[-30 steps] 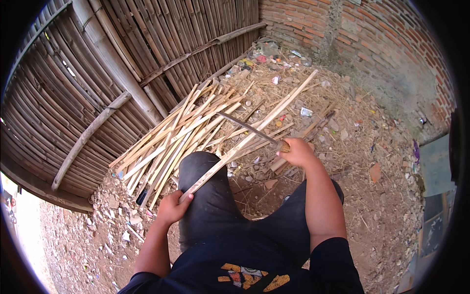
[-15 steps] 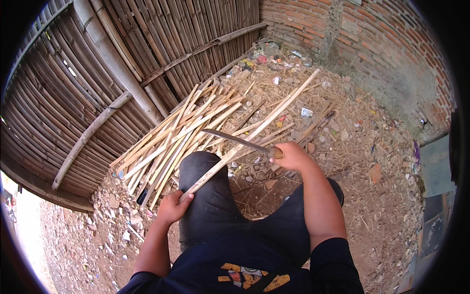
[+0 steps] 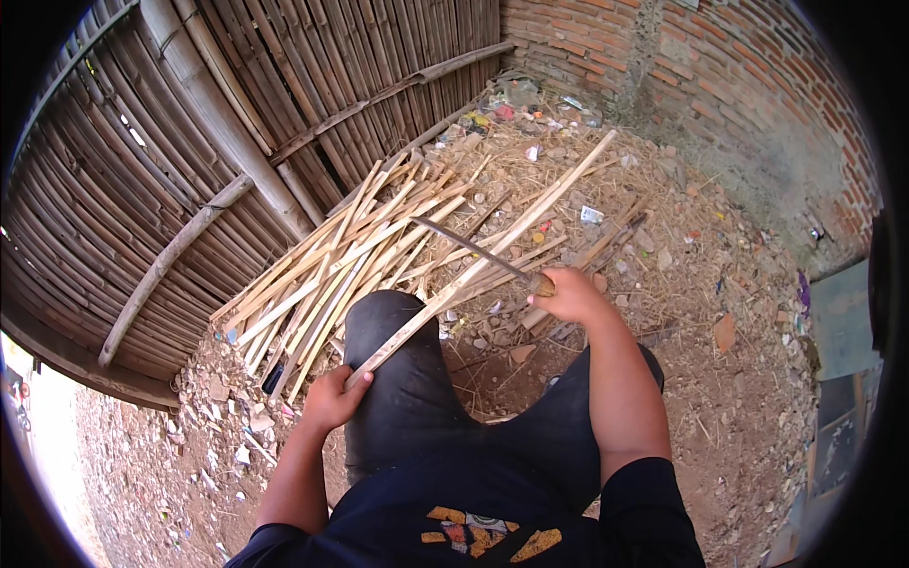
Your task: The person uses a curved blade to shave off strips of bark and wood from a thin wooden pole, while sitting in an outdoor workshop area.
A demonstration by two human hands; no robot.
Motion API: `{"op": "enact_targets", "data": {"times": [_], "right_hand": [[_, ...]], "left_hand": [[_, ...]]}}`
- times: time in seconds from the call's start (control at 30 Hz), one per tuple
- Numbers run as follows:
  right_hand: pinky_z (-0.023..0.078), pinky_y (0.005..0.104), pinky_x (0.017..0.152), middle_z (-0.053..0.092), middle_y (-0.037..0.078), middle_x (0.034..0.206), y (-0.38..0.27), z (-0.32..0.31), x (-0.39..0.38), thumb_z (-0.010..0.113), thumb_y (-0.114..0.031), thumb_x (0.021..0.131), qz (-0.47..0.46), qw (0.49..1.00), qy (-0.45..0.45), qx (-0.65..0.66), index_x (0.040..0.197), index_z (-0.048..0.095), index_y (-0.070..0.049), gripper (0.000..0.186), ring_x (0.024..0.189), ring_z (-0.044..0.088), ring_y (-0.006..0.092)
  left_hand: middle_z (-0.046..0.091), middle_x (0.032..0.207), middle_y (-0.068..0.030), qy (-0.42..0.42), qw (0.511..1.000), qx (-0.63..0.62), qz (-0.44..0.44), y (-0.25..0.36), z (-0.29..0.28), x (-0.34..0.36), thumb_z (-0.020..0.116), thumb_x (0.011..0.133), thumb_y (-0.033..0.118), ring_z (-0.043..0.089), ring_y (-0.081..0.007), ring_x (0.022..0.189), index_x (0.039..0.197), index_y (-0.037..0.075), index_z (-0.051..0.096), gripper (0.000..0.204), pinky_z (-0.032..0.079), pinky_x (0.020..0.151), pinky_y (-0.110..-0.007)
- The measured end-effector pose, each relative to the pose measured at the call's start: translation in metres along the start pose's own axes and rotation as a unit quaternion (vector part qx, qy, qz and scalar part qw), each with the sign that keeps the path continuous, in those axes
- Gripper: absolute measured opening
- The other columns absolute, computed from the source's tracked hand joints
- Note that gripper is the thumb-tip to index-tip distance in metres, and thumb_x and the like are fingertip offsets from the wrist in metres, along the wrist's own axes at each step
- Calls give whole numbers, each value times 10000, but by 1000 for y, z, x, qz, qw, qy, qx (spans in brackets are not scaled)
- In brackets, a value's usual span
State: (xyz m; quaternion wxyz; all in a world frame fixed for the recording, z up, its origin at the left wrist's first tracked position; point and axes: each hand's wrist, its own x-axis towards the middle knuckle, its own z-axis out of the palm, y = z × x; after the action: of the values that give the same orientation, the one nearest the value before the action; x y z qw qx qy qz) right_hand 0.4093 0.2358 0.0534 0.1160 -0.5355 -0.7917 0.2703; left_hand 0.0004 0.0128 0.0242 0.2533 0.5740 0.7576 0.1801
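My left hand is closed around the near end of a long pale wooden strip, beside my left knee. The strip slants away to the upper right, passing over that knee. In my right hand is a machete, gripped by its brown wooden handle. Its long dark blade points to the upper left and crosses the strip around its middle. Whether the edge touches the wood I cannot tell.
A pile of pale wooden strips lies on the ground at the left. Behind it rises a bamboo wall; a brick wall stands at the far right. Litter, straw and stones cover the dirt ground. Grey panels lean at the right edge.
The machete has shifted slightly away along the strip, and its blade has tilted more steeply. My right hand has moved a little to the right. The left hand and the strip stay nearly in place.
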Motion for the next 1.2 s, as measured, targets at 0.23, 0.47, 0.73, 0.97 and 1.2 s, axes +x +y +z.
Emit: {"op": "enact_targets", "data": {"times": [0.23,0.47,0.73,0.97,1.2], "right_hand": [[543,478,814,731,182,938,-13,8,2,820,-350,806,-56,997,-22,-49,1069,730,-55,405,907,701,387],[544,466,806,729,198,940,-9,-9,-4,823,-365,815,29,998,40,-44,1129,733,-47,456,903,706,379],[548,451,843,732,206,980,-5,-5,-1,814,-351,826,24,1000,2,7,1142,726,-37,455,939,708,375],[549,447,878,729,225,1063,-16,3,1,811,-354,822,-26,998,-48,-35,1160,715,-46,468,995,700,397],[547,447,862,731,211,1037,-19,0,0,811,-350,823,1,998,-54,-30,1139,723,-59,439,979,701,384]], "left_hand": [[669,755,-243,-5,1000,2,-13,2,-3,-1,618,964,610,679,-448,774,823,25,645,603,520,715,-508],[669,749,-241,0,1000,2,-6,1,-2,-2,616,964,613,679,-451,767,829,22,648,607,521,709,-510],[673,757,-244,0,1000,4,-9,0,-1,-1,621,961,612,683,-454,775,827,23,645,604,521,709,-514],[674,759,-245,3,1000,9,-12,2,-1,-2,619,958,618,683,-452,778,824,24,643,610,522,715,-511],[676,762,-246,1,1000,12,-8,4,-2,-2,608,963,622,683,-453,781,823,25,645,614,523,721,-511]]}}
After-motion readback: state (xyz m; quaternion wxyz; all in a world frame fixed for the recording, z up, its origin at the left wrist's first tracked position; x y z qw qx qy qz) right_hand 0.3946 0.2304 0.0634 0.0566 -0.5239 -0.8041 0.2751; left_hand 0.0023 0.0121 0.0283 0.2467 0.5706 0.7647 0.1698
